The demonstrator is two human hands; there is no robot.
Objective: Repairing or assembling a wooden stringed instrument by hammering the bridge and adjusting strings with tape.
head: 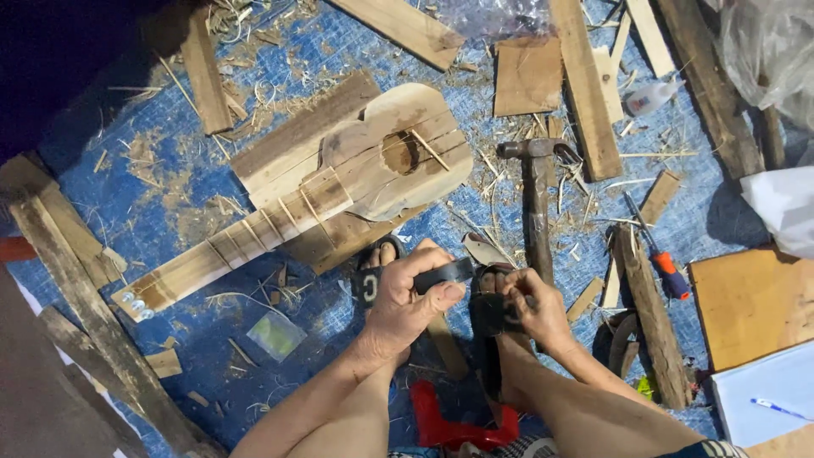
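Fingers of both hands pinch a dark strip (445, 275), hammer (536, 203) just beyond, wooden guitar (339, 191) near.

only one view is given – a camera worn on the head, aimed steeply down at the floor in front of the seated person. the left hand (407, 301) and right hand (530, 305) are caught close, low in the middle of the frame, with forearms and knees entering from the bottom edge. the blue mat (170, 203) fills most of the frame – the wooden guitar (339, 178) lies farther out, toward the top.
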